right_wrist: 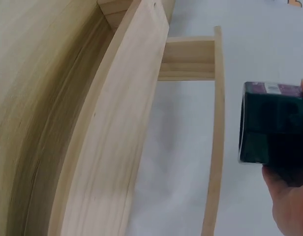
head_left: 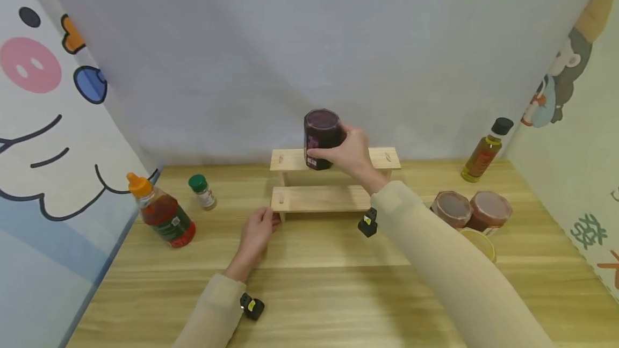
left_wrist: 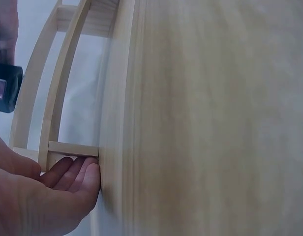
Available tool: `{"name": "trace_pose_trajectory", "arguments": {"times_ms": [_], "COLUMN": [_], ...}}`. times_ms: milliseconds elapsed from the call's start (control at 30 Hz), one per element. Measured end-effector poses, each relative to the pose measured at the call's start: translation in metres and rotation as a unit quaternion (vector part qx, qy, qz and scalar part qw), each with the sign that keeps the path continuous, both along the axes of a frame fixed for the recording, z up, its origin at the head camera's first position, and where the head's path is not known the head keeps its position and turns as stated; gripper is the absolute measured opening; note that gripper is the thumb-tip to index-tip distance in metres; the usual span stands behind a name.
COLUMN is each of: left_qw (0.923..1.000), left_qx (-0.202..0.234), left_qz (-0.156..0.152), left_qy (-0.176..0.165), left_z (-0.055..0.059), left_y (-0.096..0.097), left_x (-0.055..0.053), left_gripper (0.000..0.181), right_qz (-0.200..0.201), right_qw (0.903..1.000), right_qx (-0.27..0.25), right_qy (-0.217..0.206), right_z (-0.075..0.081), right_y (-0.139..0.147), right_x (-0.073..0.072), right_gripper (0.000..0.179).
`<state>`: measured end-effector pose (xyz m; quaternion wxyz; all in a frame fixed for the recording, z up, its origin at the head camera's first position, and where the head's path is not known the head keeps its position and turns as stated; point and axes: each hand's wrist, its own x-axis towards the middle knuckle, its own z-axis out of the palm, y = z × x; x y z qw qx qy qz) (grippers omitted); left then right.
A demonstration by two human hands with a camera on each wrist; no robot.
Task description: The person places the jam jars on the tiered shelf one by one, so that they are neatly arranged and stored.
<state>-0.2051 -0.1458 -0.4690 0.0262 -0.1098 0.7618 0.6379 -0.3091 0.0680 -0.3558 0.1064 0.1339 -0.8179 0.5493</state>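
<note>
My right hand (head_left: 352, 153) grips a dark, faceted glass jar (head_left: 319, 133) with a purple label, thumb on one side. It is held above the upper board (head_left: 290, 160) of a two-step wooden rack. In the right wrist view the jar (right_wrist: 274, 125) hangs apart from the rack's boards. At the rack's left end, my left hand (head_left: 256, 232) touches the side below the lower board (head_left: 319, 198). The left wrist view has its fingers (left_wrist: 73, 177) lying against the rack's leg (left_wrist: 73, 148), the thumb by the board's end.
Left of the rack stand a red sauce bottle (head_left: 169, 222) with an orange cap and a green-capped shaker (head_left: 203, 193). Two similar jars (head_left: 490, 211) and a yellow-rimmed round item (head_left: 479, 243) sit at right, partly behind the right sleeve. An oil bottle (head_left: 483, 154) stands near the wall.
</note>
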Motion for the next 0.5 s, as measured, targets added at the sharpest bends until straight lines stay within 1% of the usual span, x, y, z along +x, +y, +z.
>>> {"name": "trace_pose_trajectory", "arguments": {"times_ms": [233, 500], "left_qw": [1.0000, 0.9997], "left_qx": [-0.003, 0.020], "left_qz": [-0.004, -0.008], "left_qy": [0.002, 0.015], "left_z": [-0.004, -0.004], "left_y": [-0.003, -0.003], "left_x": [0.003, 0.002], "left_gripper": [0.039, 0.039], "right_qz": [-0.009, -0.020], "right_qw": [0.9999, 0.9996], "right_qx": [-0.011, 0.008], "right_qy": [-0.008, -0.017], "right_z": [-0.010, -0.009], "right_y": [-0.018, -0.033], "right_x": [-0.007, -0.011], "right_gripper": [0.066, 0.070]}}
